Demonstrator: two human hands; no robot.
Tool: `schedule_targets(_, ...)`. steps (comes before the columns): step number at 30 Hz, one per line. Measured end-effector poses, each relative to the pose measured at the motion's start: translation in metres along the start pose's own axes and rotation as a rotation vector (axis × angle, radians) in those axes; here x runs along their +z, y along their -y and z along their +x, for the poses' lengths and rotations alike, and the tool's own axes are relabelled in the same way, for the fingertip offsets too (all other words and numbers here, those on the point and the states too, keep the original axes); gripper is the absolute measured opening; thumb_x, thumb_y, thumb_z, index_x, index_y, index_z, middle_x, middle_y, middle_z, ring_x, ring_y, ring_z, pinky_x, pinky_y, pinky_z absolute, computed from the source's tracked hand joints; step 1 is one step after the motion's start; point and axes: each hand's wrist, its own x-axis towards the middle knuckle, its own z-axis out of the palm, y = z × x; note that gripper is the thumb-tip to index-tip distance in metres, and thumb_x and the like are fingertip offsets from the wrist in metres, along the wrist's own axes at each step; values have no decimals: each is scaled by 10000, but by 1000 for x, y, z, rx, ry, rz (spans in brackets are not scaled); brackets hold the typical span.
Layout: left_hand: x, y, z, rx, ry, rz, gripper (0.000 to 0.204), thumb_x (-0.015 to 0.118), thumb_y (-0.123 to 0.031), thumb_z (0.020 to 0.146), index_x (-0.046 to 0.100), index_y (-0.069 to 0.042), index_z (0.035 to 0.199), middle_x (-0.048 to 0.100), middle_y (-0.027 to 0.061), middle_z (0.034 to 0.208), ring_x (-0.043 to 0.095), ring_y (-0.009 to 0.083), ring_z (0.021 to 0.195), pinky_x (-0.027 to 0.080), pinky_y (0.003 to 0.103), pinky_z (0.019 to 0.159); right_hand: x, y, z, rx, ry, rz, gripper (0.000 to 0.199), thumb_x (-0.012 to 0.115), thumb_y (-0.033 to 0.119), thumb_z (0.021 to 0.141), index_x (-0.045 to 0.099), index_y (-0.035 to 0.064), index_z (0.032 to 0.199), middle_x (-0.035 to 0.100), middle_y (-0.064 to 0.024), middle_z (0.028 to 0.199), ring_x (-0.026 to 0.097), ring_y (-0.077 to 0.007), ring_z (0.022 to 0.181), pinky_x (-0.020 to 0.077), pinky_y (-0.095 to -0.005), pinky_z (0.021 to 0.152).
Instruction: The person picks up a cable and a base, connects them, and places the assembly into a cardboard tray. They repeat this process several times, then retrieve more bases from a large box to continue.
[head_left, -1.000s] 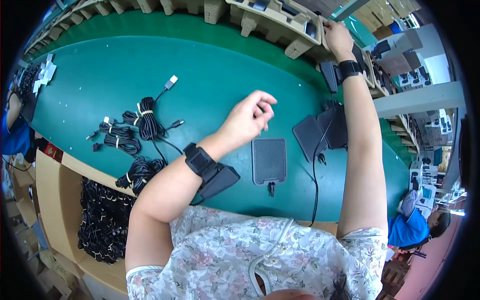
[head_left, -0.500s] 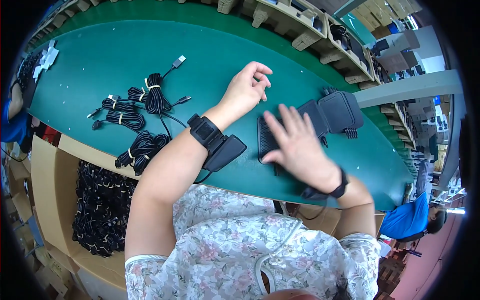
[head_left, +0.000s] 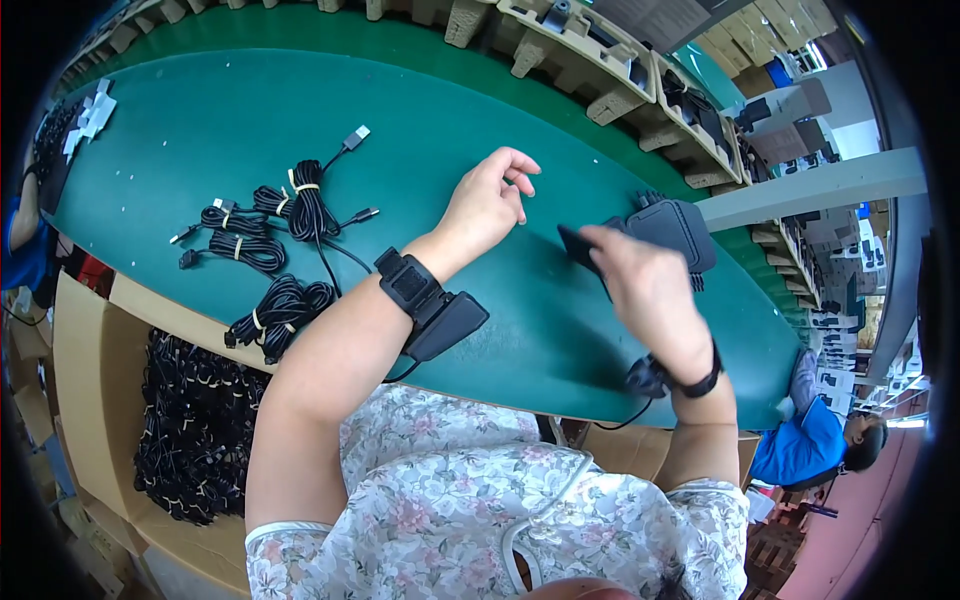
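The right hand has its grip closed on a thin black rectangular panel, pinched near one end. The panel is seen almost edge-on above the green worktop, in front and to the left of some black, round-cornered plates; whether it touches them cannot be told, as the hand hides the gap. The left hand hangs over the middle of the worktop with its fingers loosely curled and its grip empty.

The hold on the panel looks narrow, so a tilt or a knock against the plates could make it slip or scuff. The black strapped device on the left wrist trails a cord and sits near the black cable bundles with pale ties; a sweep of that forearm could snag a loose plug end and drag them along. The lowest black coil lies at the near edge, where a nudge could tip it off.

Below that edge, an open brown cardboard carton holds a dense heap of black tied cables. Along the far side, one tan moulded-pulp tray carries dark parts too small to identify, and a second tan pulp tray holds black cord and dark flat pieces.
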Motion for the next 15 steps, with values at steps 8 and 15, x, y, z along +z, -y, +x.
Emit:
schedule_targets(8,2,2,3,-17,0,30,317,372,89,787,520,-31,1040,540,52,876,520,73,593,426,202,481,-42,-123,105,117,-726,74,167,579,148,875,575,7,964,626,-70,855,570,-144,856,439,-263,772)
schedule_targets(15,0,2,1,-68,-30,55,210,411,47,827,530,-35,979,556,60,833,541,134,583,476,275,532,-5,-194,207,309,-845,1281,156,505,132,921,540,-17,889,581,-48,763,497,-92,674,419,-252,613)
